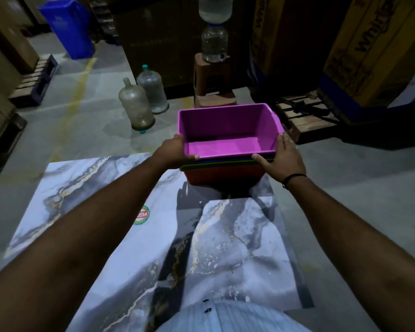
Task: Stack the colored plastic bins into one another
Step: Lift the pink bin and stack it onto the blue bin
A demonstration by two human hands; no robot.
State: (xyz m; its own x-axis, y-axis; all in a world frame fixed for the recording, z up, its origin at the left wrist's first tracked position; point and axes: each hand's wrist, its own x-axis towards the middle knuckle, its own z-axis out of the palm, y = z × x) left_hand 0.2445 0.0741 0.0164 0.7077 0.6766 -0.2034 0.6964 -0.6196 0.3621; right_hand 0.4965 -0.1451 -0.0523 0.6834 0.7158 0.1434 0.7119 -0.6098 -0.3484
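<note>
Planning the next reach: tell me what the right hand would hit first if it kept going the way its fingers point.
The right hand points up-left across the purple bin; it already grips the rim, so likely the bin's right wall first, though depth is unclear.

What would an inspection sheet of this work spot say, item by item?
Surface: marble-patterned sheet with a round sticker.
Job's things: purple bin nested on top of a stack; orange bin at the bottom, other rims between.
Clutter: nothing seen on the sheet.
Grippers: left hand and right hand grip the stack's near corners.
Cables: nothing seen.
Surroundings: two water jugs, blue bin, cardboard boxes, pallets.
</note>
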